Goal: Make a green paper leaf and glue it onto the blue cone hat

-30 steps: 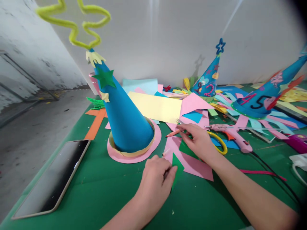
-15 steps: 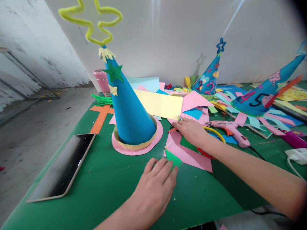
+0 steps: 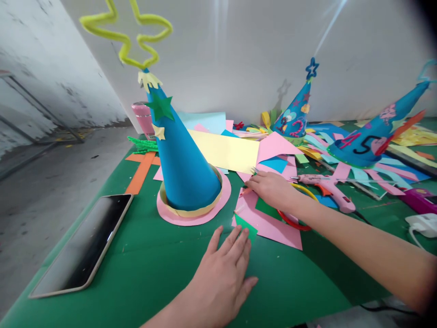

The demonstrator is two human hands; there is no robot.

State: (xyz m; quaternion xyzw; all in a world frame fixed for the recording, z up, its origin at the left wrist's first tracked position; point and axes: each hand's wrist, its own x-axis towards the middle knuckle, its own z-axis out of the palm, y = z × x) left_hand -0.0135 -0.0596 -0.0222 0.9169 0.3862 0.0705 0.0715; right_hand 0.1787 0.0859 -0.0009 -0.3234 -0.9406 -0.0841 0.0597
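Observation:
My left hand [image 3: 223, 273] is palm down over the green table with its fingers spread. Its fingertips touch a small green paper piece [image 3: 246, 228]. Farther right, my right hand [image 3: 273, 189] reaches over pink paper [image 3: 273, 230], fingers close together and bent down. A thin metal tip [image 3: 254, 170] and a reddish-orange stick [image 3: 245, 193] show by its fingertips; what it grips is hidden. Under that wrist lie a yellow loop [image 3: 309, 190] and a red loop [image 3: 292, 222]. Left of my hands stands a blue cone hat [image 3: 186, 168] with a pink brim and paper stars.
A phone [image 3: 82, 246] lies at the table's left edge. Two decorated cone hats, one bearing a star [image 3: 293, 114] and one a number [image 3: 368, 143], stand at the back right. A pink glue gun [image 3: 329, 186] with its cord lies beside my right forearm, amid paper scraps.
My left hand's fingers have spread and its thumb now shows out to the right. My right hand stays nearly in place. The whole view has shifted slightly.

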